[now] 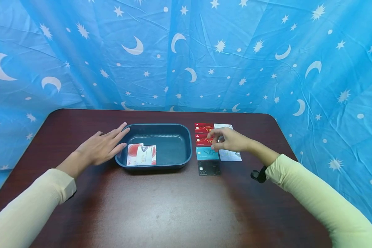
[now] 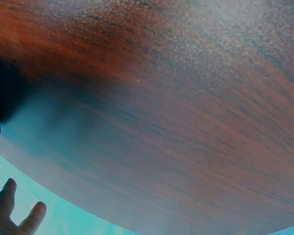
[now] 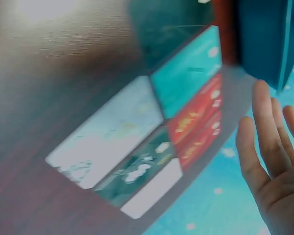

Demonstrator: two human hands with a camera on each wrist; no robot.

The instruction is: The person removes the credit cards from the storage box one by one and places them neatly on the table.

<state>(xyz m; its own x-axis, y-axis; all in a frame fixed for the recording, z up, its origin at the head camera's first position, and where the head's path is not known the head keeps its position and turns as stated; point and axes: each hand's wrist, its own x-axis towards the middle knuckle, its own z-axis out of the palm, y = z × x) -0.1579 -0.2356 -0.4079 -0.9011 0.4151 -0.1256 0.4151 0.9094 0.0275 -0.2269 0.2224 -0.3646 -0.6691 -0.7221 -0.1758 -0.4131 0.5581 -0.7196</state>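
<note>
My left hand (image 1: 100, 148) rests on the left rim of a dark blue tray (image 1: 190, 146), fingers spread. Inside the tray, a white VIP card (image 1: 145, 156) overlaps red-and-white card (image 1: 132, 153) faces. Over the cards right of the tray hovers my right hand (image 1: 232, 139), fingers loosely bent and holding nothing. Under and beside it lie two red VIP cards, the upper (image 1: 201, 128) and the lower (image 1: 200, 140), a teal card (image 1: 204, 154), a black card (image 1: 208, 169), and white cards, one above (image 1: 224, 126) and one below (image 1: 230, 157). A dark green card (image 3: 134, 171) shows between the white ones in the right wrist view.
The dark wooden table (image 1: 161, 206) has rounded far corners. Behind it hangs a blue curtain (image 1: 204, 93) with white moons and stars. A black strap (image 1: 258, 175) hangs at the right sleeve's cuff.
</note>
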